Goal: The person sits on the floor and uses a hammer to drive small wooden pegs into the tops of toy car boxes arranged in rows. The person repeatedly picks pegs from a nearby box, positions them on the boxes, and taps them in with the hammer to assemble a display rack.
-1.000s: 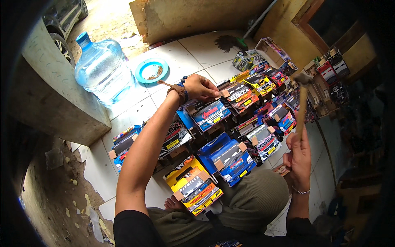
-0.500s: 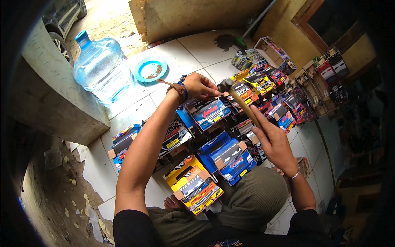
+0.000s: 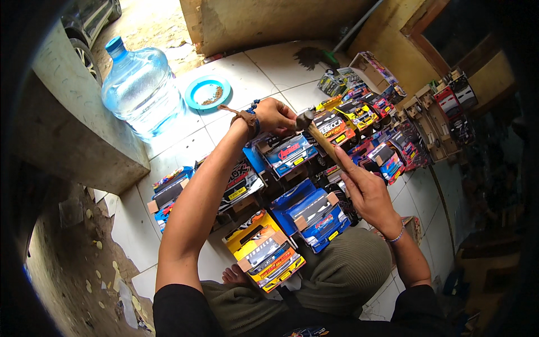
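My right hand [image 3: 368,188] grips the wooden handle of a hammer [image 3: 321,139], whose metal head sits right beside my left hand. My left hand [image 3: 275,115], with a brown wrist strap and blue beads, is closed with its fingers pinched against the top of a blue toy truck [image 3: 289,153]. What it pinches is too small to see. Around the hands, several colourful wooden toy trucks stand in rows on the tiled floor, among them a yellow one [image 3: 264,255] and a blue one [image 3: 314,213] near my knees.
A large blue water jug [image 3: 140,90] and a blue plate [image 3: 208,92] stand on the white tiles at the back left. A concrete ledge [image 3: 73,129] runs along the left. More toy trucks [image 3: 387,112] and wooden frames [image 3: 438,121] fill the right side.
My right hand has swung the hammer down from the raised position at the right to a spot next to my left hand. The left hand has stayed on the blue truck.
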{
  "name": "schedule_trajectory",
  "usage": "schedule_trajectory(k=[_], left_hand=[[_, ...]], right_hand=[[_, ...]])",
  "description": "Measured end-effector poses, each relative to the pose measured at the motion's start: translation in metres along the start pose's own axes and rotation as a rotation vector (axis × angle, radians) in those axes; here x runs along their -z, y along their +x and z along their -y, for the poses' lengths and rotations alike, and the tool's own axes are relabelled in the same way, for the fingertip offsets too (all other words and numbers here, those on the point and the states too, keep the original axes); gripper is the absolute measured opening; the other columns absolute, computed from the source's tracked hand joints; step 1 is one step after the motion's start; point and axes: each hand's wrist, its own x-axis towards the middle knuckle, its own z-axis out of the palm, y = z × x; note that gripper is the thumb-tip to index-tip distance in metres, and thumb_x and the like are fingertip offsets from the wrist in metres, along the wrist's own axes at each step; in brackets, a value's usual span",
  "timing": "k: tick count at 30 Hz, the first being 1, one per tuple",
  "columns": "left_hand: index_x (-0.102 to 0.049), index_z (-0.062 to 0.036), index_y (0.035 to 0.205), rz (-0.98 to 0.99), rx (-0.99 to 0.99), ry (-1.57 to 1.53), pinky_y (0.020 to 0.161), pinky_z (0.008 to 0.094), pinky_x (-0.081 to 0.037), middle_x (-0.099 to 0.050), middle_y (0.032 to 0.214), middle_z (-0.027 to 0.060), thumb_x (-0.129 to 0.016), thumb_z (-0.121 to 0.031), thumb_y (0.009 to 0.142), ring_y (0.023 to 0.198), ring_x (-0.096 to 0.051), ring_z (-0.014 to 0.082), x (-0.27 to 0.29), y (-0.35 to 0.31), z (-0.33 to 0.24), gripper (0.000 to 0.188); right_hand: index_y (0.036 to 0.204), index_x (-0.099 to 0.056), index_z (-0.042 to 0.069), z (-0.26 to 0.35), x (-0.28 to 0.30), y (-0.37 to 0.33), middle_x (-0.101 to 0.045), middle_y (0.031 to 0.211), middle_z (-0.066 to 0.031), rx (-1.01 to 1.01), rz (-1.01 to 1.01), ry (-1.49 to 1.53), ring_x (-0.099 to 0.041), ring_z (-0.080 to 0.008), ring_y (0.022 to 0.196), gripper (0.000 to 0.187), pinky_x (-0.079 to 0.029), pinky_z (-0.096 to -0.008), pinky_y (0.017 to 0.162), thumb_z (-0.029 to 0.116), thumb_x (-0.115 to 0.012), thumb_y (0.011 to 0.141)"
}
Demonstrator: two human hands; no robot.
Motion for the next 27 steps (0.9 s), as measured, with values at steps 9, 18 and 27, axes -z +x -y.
schedule_trajectory(k=[9,18,27], left_hand=[[-0.074,-0.0053,0.098,0.017,0.001,0.014,0.067,0.0209,-0.055,-0.071,0.084,-0.0011,-0.080,-0.018,0.085,0.074,-0.064,0.0055,0.002,0.003,0.003,0.019],[-0.075,-0.0066,0.099,0.012,0.004,0.022,0.066,0.0202,-0.054,-0.071,0.084,-0.0005,-0.082,-0.024,0.084,0.073,-0.064,0.0057,0.001,0.000,0.000,0.024],[-0.074,-0.0049,0.098,0.027,0.000,0.036,0.065,0.0197,-0.053,-0.071,0.084,-0.0007,-0.080,-0.022,0.087,0.073,-0.062,0.0043,0.003,0.003,0.003,0.021]], right_hand=[[0.150,-0.044,0.016,-0.007,-0.009,0.003,-0.066,0.088,-0.0189,0.047,-0.048,-0.015,-0.064,-0.0305,0.072,0.058,-0.051,-0.0386,0.068,0.005,-0.059,0.096],[0.150,-0.044,0.018,-0.006,-0.013,-0.001,-0.064,0.081,-0.0163,0.049,-0.092,-0.012,-0.061,-0.0297,0.066,0.060,-0.049,-0.0403,0.062,0.007,-0.062,0.095],[0.150,-0.045,0.019,-0.011,-0.012,-0.003,-0.063,0.079,-0.0149,0.104,-0.105,-0.049,-0.060,-0.0289,0.063,0.060,-0.049,-0.0410,0.061,0.007,-0.063,0.094]])
